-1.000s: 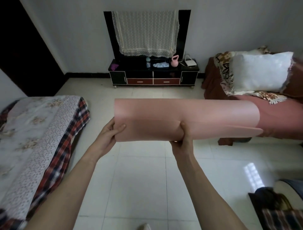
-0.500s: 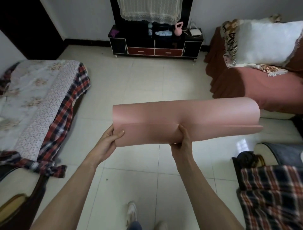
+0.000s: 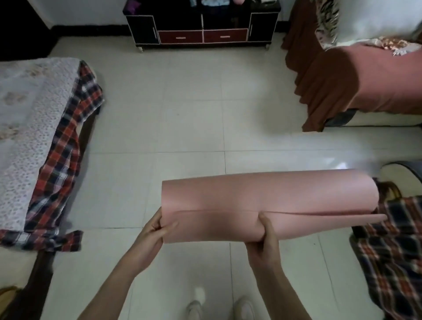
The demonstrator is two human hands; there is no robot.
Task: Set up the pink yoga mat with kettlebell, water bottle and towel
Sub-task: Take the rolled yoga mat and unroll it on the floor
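Observation:
I hold the rolled pink yoga mat (image 3: 269,198) level in front of me, above the tiled floor. My left hand (image 3: 153,233) pinches its left end at the loose edge. My right hand (image 3: 265,242) grips the loose flap near the middle, thumb on top. The flap's right end pokes out past the roll. At the top edge, on the black TV cabinet (image 3: 203,25), only the bottom of the pink kettlebell (image 3: 239,1) and a light blue cloth (image 3: 211,2) show; the water bottle is cut off from view.
A bed with a floral cover and plaid blanket (image 3: 52,146) lies at the left. A sofa under a brown-pink cover (image 3: 356,82) stands at the right. A plaid-covered seat (image 3: 392,251) is at the lower right. White tiled floor (image 3: 182,118) stretches between them. My shoes (image 3: 219,306) show below.
My view has tilted down toward the floor, so the cabinet slid to the top edge. The mat sits lower in view, held by both hands with the same grip.

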